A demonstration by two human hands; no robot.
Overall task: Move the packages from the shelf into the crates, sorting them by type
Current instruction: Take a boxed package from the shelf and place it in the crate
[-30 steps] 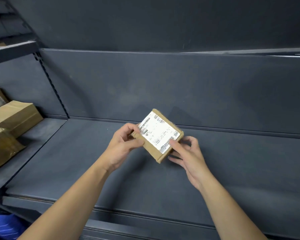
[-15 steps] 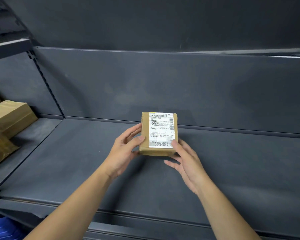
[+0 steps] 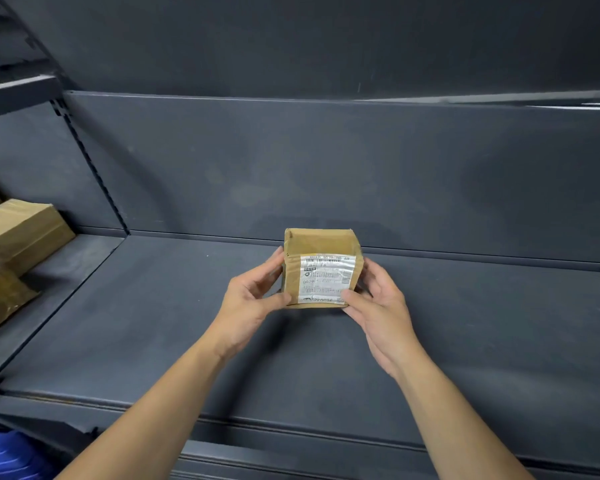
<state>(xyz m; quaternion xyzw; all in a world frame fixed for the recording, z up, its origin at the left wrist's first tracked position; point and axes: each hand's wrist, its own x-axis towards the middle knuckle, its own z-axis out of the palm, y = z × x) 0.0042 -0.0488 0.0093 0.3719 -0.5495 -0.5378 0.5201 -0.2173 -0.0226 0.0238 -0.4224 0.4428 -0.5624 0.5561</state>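
While both forearms reach forward from the lower edge of the view over the dark grey shelf (image 3: 146,327), the left hand (image 3: 252,306) and the right hand (image 3: 381,306) meet at mid-frame on either side of one small brown cardboard package (image 3: 317,242), palms turned inward toward each other. Compared with half a second earlier, the package has tipped: its taped upper face now shows above the white shipping label (image 3: 327,279), and the labelled face appears shorter than before; a second ago it sat at a diagonal between the hands. Both hands have shifted slightly outward to the package's flanks. The left hand grasps the left side, thumb pressed at the lower left front corner, fingers curled round toward the rear. The right hand grasps the right side, thumb lying on the label's lower right corner, fingers wrapped behind the far edge. The package is held over the middle of the shelf deck, near the back panel; whether its lower edge touches the deck cannot be determined. Larger brown parcels (image 3: 21,233) lie on the adjoining shelf section at far left, well apart from the hands. A blue object (image 3: 7,455) shows at the lower left corner, below shelf level.
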